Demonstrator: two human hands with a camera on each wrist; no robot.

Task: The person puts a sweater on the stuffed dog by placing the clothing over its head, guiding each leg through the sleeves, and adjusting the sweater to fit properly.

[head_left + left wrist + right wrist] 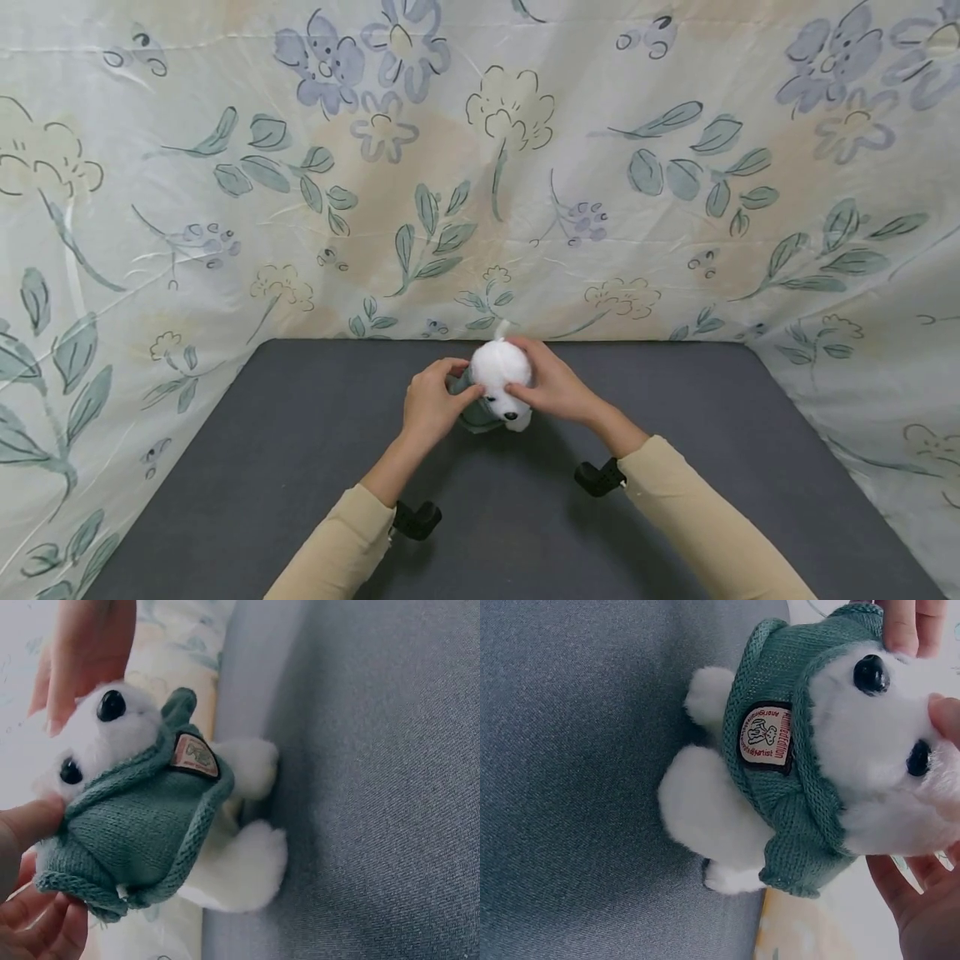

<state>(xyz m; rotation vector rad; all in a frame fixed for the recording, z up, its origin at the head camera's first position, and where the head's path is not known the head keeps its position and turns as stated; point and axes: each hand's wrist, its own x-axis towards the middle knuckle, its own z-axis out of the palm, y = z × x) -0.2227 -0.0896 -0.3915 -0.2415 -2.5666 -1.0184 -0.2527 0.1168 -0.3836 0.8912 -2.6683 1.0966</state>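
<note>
A white plush dog (501, 367) in a green knitted sweater (142, 825) stands near the back edge of the table, its black nose (112, 706) and eyes toward the camera. My left hand (433, 402) grips its side, thumb at the cheek and fingers curled under the sweater's sleeve. On the other side my right hand (558, 385) holds the head, the thumb on the face and the fingers behind. A printed patch (766, 737) is sewn on the sweater's chest. The white feet (705, 802) are at the tabletop.
The dark grey table (315, 450) spreads around the toy. Behind it and at both sides hangs a floral curtain (420, 183), meeting the table's back edge. Black wrist cameras (598, 479) stick out below both sleeves.
</note>
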